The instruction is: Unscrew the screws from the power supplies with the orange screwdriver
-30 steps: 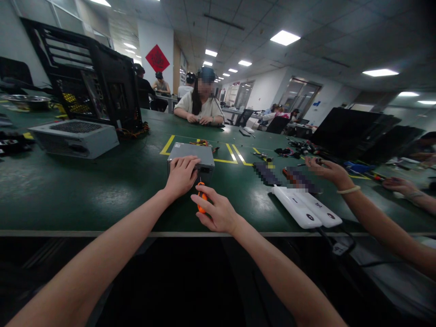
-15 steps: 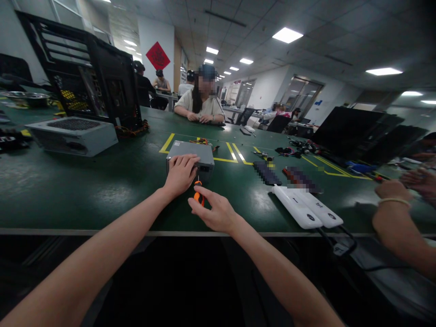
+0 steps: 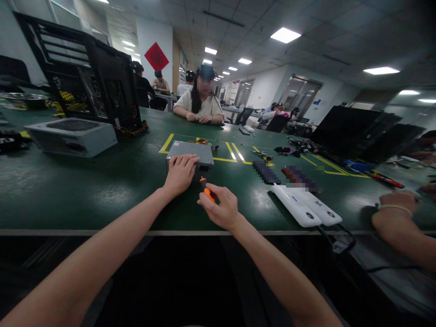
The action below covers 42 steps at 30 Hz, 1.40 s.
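Observation:
A grey power supply box (image 3: 190, 151) lies on the green table (image 3: 85, 186) in front of me. My left hand (image 3: 180, 174) rests on its near left corner, fingers curled over the top and front face. My right hand (image 3: 220, 206) is closed around an orange-and-black screwdriver (image 3: 206, 190), whose tip points at the box's near face. The tip itself is too small to make out.
A second power supply (image 3: 73, 135) and an open black computer case (image 3: 91, 81) stand at the left. Two white power strips (image 3: 304, 206) lie at the right, near another person's hand (image 3: 397, 202). A person sits across the table (image 3: 200, 102). Tools and cables are scattered far right.
My right hand has tilted the screwdriver and brought it up closer to the box's front face. The neighbour's hand at the right has drawn back toward the table's near edge.

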{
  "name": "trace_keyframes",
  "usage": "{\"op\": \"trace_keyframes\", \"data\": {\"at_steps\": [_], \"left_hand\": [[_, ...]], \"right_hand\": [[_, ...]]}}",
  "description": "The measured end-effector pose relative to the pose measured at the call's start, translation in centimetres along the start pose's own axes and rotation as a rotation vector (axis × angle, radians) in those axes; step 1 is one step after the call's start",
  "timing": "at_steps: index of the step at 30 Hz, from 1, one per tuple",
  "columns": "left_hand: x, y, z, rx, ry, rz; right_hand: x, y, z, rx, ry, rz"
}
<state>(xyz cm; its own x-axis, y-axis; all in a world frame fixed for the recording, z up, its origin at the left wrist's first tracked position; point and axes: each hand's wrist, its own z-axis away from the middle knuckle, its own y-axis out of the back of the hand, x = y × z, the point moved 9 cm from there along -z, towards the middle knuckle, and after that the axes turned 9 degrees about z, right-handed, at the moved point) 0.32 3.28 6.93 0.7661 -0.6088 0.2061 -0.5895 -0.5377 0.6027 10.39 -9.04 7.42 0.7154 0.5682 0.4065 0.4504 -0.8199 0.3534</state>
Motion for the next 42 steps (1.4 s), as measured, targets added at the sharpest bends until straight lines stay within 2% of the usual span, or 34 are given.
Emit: {"op": "trace_keyframes", "data": {"at_steps": [4,10,16,23,27,30,34,37,42], "left_hand": [[-0.1,0.2,0.0,0.020,-0.015,0.047],[-0.1,1.5,-0.1,0.115,-0.014,0.204],[0.0,1.6,-0.2,0.106,-0.013,0.134],[-0.6,1.8,0.0,0.105,0.035,0.102],[-0.8,2.4,0.0,0.157,0.043,0.153],[-0.9,2.7,0.1,0.197,0.055,0.119],[-0.4,1.7,0.1,0.115,0.042,0.066],[-0.3,0.8,0.1,0.033,0.048,0.050],[-0.3,0.9,0.1,0.024,0.067,0.043]], "right_hand": [[0.7,0.1,-0.2,0.024,-0.084,0.037],[-0.5,-1.0,-0.3,-0.075,0.038,-0.012],[-0.1,-0.9,-0.1,-0.051,0.010,-0.030],[-0.4,-0.9,-0.2,-0.039,0.050,-0.001],[0.2,-0.5,-0.3,0.005,-0.038,0.010],[-0.2,-0.6,-0.5,-0.022,-0.018,-0.016],[-0.8,-0.7,-0.5,-0.049,0.049,0.003],[-0.4,-0.5,-0.4,-0.028,0.014,0.037],[-0.2,-0.6,-0.3,-0.027,-0.030,0.007]]}}
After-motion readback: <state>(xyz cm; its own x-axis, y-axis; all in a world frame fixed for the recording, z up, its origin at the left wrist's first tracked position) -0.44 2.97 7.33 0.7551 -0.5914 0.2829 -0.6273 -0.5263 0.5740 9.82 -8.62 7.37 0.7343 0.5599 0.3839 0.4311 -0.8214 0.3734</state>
